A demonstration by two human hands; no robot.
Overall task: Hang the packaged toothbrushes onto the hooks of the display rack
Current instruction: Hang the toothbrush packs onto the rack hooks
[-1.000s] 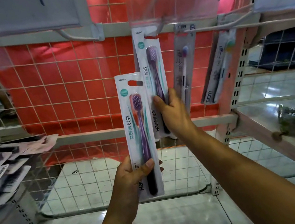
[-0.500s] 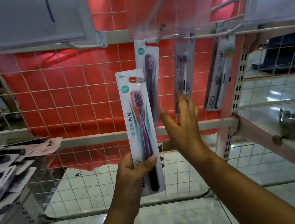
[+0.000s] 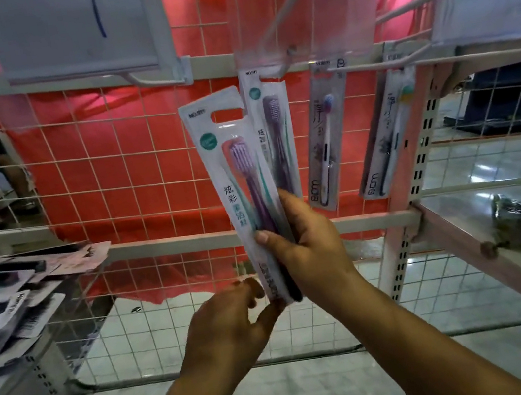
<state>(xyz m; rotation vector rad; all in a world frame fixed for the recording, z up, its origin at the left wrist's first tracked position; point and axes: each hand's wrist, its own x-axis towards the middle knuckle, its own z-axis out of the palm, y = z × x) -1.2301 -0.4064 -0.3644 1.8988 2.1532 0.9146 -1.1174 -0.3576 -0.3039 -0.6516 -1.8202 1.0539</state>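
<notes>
We note the right hand [image 3: 309,244] gripping the purple toothbrush pack [image 3: 244,193] at its lower half, thumb across the front. The left hand [image 3: 235,320] pinches its bottom edge. The pack is tilted left, its hang slot just left of the pack already hung [image 3: 272,132] on the centre hook [image 3: 285,67]. We advise squaring the pack upright, then raising the slot to the hook tip before sliding it on.
</notes>
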